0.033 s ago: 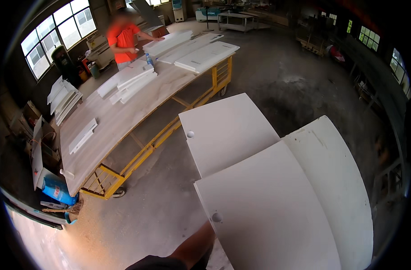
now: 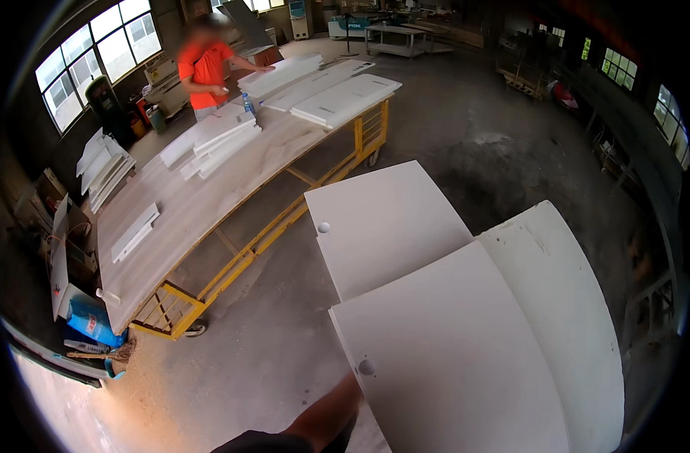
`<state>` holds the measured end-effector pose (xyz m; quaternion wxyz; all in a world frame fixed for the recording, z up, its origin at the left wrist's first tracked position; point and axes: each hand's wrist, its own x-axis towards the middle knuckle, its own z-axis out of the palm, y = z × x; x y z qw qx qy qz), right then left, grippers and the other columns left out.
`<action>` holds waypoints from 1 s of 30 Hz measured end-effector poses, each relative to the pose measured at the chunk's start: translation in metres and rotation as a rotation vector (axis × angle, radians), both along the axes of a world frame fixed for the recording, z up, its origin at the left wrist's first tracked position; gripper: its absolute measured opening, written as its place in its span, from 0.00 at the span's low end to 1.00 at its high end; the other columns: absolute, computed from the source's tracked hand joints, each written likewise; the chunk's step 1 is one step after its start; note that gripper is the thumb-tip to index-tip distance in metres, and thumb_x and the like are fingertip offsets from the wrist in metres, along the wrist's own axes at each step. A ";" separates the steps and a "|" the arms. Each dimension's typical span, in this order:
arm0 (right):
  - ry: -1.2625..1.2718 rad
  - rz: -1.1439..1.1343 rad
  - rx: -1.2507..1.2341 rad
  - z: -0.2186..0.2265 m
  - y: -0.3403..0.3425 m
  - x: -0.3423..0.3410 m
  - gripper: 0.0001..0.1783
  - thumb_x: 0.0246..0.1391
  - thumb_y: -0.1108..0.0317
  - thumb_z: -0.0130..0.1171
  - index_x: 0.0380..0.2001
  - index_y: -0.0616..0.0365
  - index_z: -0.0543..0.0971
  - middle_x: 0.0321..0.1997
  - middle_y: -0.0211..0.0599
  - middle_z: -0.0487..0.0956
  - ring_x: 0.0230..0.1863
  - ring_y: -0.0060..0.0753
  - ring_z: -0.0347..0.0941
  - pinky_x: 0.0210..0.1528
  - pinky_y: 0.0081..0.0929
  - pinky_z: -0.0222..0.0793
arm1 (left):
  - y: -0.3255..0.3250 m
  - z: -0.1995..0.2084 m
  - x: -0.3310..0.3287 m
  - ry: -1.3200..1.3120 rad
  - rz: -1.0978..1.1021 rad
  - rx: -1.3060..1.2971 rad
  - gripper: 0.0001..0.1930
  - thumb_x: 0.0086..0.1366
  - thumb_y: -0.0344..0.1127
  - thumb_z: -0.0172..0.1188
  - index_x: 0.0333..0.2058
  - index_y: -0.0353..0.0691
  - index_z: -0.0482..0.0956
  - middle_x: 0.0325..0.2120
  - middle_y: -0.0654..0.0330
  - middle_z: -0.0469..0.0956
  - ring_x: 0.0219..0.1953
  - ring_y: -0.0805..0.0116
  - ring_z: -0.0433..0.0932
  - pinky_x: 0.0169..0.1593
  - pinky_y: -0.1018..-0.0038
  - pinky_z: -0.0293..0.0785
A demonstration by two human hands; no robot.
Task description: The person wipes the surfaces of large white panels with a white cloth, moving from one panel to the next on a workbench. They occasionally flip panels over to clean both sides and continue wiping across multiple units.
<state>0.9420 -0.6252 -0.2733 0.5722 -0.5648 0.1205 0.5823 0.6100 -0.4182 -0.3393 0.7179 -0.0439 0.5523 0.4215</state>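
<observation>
Left forearm ran under nearest flat white rectangular board, presumably supporting it for carry; fingers hidden, grip state unconfirmable; right hand n/v.

Blue printed bag on floor beside the workbench

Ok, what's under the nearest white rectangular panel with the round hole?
Under the nearest white panel lie two more white panels: one with a hole behind it, and another showing to its right. Whatever supports the stack is covered. A forearm reaches under its near edge; the hand is hidden.
</observation>
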 end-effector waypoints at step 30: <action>0.052 0.112 -0.061 0.061 0.331 0.009 0.15 0.63 0.45 0.54 0.41 0.41 0.79 0.37 0.19 0.81 0.39 0.28 0.79 0.40 0.33 0.77 | 0.052 0.084 -0.317 0.318 -0.482 -0.320 0.16 0.68 0.46 0.52 0.51 0.48 0.72 0.46 0.49 0.75 0.44 0.50 0.74 0.37 0.57 0.72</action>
